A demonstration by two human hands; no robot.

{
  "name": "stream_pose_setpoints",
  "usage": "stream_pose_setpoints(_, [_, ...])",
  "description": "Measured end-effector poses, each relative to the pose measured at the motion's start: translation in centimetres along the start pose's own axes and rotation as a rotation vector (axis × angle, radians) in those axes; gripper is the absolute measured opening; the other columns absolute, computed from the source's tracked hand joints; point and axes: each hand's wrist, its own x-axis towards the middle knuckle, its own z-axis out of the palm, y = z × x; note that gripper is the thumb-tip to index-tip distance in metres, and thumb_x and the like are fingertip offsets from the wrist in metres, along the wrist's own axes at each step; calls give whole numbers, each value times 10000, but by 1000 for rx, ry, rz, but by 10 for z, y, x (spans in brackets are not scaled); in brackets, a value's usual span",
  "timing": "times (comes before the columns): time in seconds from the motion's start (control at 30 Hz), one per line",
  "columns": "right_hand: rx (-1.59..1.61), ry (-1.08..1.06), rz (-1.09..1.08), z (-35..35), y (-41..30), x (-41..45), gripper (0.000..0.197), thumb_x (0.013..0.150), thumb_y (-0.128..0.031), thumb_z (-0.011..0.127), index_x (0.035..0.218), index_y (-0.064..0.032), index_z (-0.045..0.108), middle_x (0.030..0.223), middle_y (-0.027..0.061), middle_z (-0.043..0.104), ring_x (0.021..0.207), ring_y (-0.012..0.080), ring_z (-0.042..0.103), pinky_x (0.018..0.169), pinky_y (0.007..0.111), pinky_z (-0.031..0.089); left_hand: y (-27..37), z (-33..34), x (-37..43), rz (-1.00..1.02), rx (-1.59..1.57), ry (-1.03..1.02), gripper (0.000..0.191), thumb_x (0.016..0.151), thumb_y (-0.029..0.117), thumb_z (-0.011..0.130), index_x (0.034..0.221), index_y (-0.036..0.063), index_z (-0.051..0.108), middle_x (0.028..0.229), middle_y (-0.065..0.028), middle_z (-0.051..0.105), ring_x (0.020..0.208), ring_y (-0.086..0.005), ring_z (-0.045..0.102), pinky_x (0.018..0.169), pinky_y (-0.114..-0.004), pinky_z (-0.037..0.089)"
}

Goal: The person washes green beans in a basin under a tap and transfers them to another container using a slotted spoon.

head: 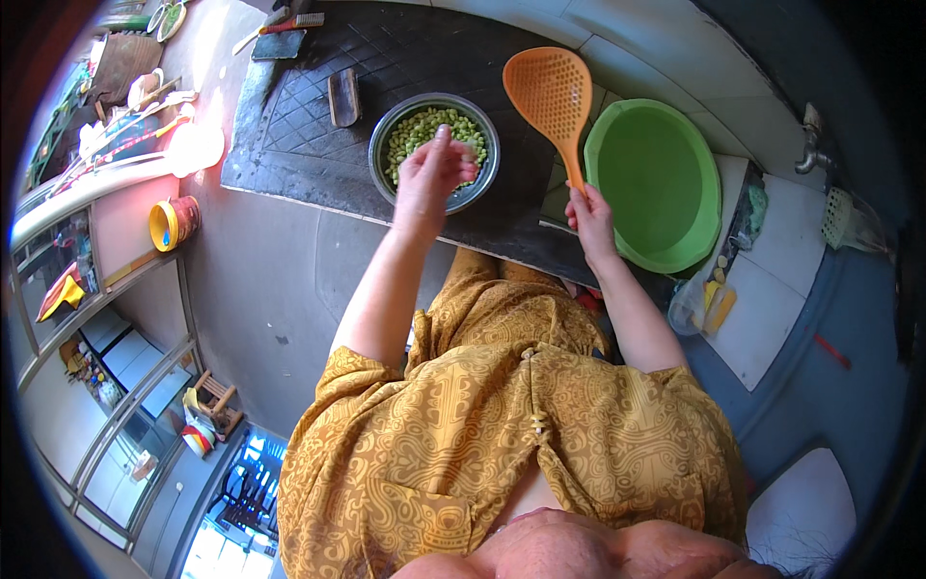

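Note:
My right hand [592,217] grips the handle of an orange perforated plastic strainer ladle [551,90], its head raised over the dark counter with nothing seen in it. Just above a round metal bowl [492,163] is my left hand [434,174], fingers partly curled; whether it holds anything cannot be made out. Green shelled beans [416,134] lie in the bowl, part of them hidden by that hand. To the right of the ladle stands a large green plastic basin [651,188] that looks to have water in it.
On the dark counter [311,163] lie a small wooden-edged block [343,98] and an orange-handled brush [293,23]. A metal tap [812,145] juts from the wall at right. Plastic bags [691,307] sit below the basin. A yellow and red bucket [173,223] is at left.

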Motion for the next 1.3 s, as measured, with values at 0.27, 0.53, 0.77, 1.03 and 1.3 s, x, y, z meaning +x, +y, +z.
stream_pose_setpoints(0.27, [-354, 379, -302, -67, -28, 3, 319, 968, -198, 541, 1226, -13, 571, 809, 38, 626, 653, 89, 565, 569, 229, 457, -134, 76, 14, 989, 1775, 86, 251, 859, 275, 637, 1000, 69, 668, 1184, -120, 593, 1025, -232, 580, 833, -365, 479])
stream_pose_setpoints(0.53, [-608, 419, -598, -72, -29, -16, 342, 959, -126, 507, 1296, -84, 545, 941, 122, 632, 779, 220, 630, 690, 336, 500, -115, 6, -15, 613, 1306, -45, 302, 776, 89, 686, 1075, 77, 648, 1095, -114, 591, 1039, -325, 557, 894, -393, 467])
stream_pose_setpoints(0.77, [-682, 614, -357, -185, 74, 9, 325, 957, -168, 495, 1273, -100, 529, 779, 133, 605, 662, 274, 613, 611, 380, 496, -118, -68, -56, 280, 1044, 187, 168, 881, 91, 629, 1040, 53, 669, 972, -75, 635, 757, -148, 623, 700, -276, 521])
stream_pose_setpoints(1.03, [-13, 375, 481, -209, 126, 83, 188, 972, -287, 492, 1060, -130, 543, 588, 14, 465, 405, 100, 432, 329, 271, 358, -123, -66, -73, 88, 852, 254, 161, 904, 95, 629, 1045, 31, 671, 909, -34, 660, 783, -78, 593, 691, -223, 486])
stream_pose_setpoints(1.3, [-1333, 559, 330, -271, 38, 32, 374, 907, -118, 474, 1270, -191, 526, 1042, 143, 651, 980, 352, 628, 780, 456, 520, -121, -42, -65, 109, 893, 53, 228, 920, 95, 606, 1135, 22, 628, 960, -46, 667, 841, -92, 606, 756, -230, 484])
